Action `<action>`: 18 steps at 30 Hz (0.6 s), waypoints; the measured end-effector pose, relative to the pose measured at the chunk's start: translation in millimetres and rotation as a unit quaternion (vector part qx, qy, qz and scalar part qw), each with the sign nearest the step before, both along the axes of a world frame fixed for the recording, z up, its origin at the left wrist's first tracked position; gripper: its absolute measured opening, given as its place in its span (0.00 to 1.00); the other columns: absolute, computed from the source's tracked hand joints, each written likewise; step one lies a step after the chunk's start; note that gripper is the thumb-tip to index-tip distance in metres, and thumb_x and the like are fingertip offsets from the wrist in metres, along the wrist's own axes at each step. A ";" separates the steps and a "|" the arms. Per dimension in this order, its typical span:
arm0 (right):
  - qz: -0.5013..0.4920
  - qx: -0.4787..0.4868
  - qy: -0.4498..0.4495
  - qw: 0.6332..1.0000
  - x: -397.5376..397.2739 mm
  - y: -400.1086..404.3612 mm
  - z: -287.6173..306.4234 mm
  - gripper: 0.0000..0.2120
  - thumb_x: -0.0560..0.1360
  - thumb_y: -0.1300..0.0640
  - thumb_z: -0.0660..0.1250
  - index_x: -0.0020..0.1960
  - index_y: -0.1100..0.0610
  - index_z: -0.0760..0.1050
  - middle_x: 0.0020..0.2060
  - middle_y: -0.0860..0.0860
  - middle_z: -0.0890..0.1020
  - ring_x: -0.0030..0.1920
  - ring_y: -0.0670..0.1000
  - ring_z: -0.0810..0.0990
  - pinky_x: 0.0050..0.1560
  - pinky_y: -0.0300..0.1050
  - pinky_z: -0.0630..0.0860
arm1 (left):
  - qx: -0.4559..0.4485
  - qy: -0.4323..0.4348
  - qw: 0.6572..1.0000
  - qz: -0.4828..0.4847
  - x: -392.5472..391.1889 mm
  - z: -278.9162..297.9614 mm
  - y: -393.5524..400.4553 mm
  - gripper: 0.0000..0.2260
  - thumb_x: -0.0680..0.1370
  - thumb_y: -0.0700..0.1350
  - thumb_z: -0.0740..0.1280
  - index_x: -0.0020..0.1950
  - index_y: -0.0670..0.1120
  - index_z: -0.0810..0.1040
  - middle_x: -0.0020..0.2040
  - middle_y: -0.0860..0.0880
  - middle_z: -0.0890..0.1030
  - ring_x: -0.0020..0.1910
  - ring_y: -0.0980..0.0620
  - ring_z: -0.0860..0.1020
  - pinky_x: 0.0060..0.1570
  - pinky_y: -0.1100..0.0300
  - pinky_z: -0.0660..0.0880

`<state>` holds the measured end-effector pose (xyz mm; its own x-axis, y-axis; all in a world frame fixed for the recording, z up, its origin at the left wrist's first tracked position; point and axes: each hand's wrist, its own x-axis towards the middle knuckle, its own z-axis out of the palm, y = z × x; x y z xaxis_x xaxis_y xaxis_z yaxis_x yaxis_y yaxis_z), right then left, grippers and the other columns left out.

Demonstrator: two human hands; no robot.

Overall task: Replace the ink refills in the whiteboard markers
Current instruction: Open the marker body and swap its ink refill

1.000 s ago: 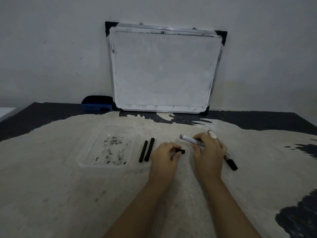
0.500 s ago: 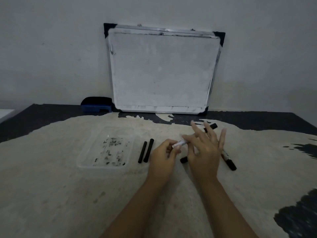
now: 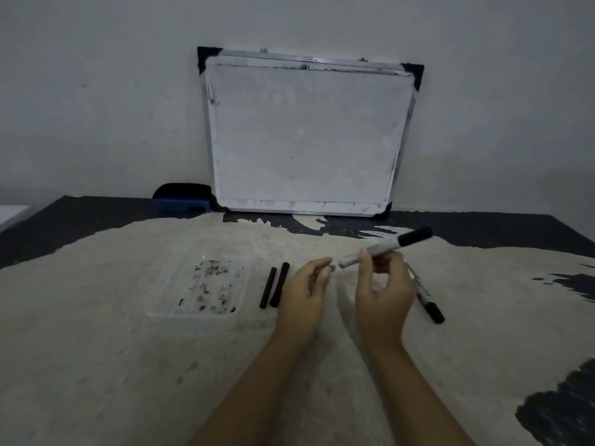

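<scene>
1. Marker (image 3: 386, 247) sits pinched in my right hand (image 3: 383, 286), thumb and fingertips clamped round the pale barrel near its middle, black cap end raised and pointing away to the right, the rear end aimed at my left hand (image 3: 306, 284)
2. Left hand is half curled just beside that rear end, not touching the barrel; whether its fingertips pinch some small piece I cannot tell
3. Barrel should be light, rigid and smooth, so I judge a mid-barrel pinch steadies it best while the other hand works the tail
4. Refills (image 3: 274, 285), two thin black sticks, lie side by side on the table (image 3: 96, 365), just left of my left hand; they look stiff but likely ink-soaked, so I would take one near its middle with light pressure
5. Second marker (image 3: 426, 296) lies on the table just right of my right hand, capped end toward me
6. Clear tray (image 3: 199, 281) with dark specks lies left of the refills
</scene>
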<state>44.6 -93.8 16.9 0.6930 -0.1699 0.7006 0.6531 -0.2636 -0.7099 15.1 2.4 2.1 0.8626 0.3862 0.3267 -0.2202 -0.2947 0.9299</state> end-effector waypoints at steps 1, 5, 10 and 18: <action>-0.016 -0.013 -0.039 0.999 -0.7 -0.2 1.2 0.03 0.76 0.58 0.64 0.45 0.51 0.71 0.39 0.36 0.75 0.39 0.36 0.75 0.44 0.31 0.72 | -0.005 0.003 1.000 0.018 0.5 -0.8 0.8 0.12 0.79 0.42 0.59 0.61 0.46 0.75 0.54 0.53 0.79 0.50 0.59 0.78 0.47 0.78 0.72; -0.065 -0.054 -0.129 0.988 -0.4 -1.4 0.5 0.03 0.75 0.57 0.63 0.47 0.51 0.72 0.39 0.37 0.73 0.40 0.38 0.71 0.52 0.38 0.69 | -0.034 0.016 0.997 0.064 -0.5 -0.7 1.9 0.13 0.81 0.42 0.56 0.63 0.45 0.73 0.57 0.50 0.79 0.47 0.61 0.77 0.46 0.74 0.73; -0.103 -0.112 -0.101 0.983 5.9 -2.1 -8.7 0.09 0.74 0.55 0.64 0.41 0.59 0.76 0.34 0.48 0.78 0.37 0.45 0.73 0.51 0.50 0.69 | -0.038 0.025 0.997 0.061 -2.0 1.6 0.6 0.13 0.80 0.42 0.58 0.63 0.45 0.74 0.59 0.49 0.79 0.54 0.56 0.78 0.55 0.65 0.74; -0.057 -0.073 0.045 0.995 5.8 -2.4 -9.1 0.07 0.75 0.53 0.63 0.39 0.53 0.71 0.33 0.47 0.75 0.41 0.52 0.73 0.48 0.42 0.69 | 0.034 0.039 0.997 0.062 -1.3 -0.8 0.5 0.14 0.79 0.42 0.59 0.64 0.46 0.73 0.61 0.50 0.77 0.53 0.61 0.75 0.50 0.76 0.71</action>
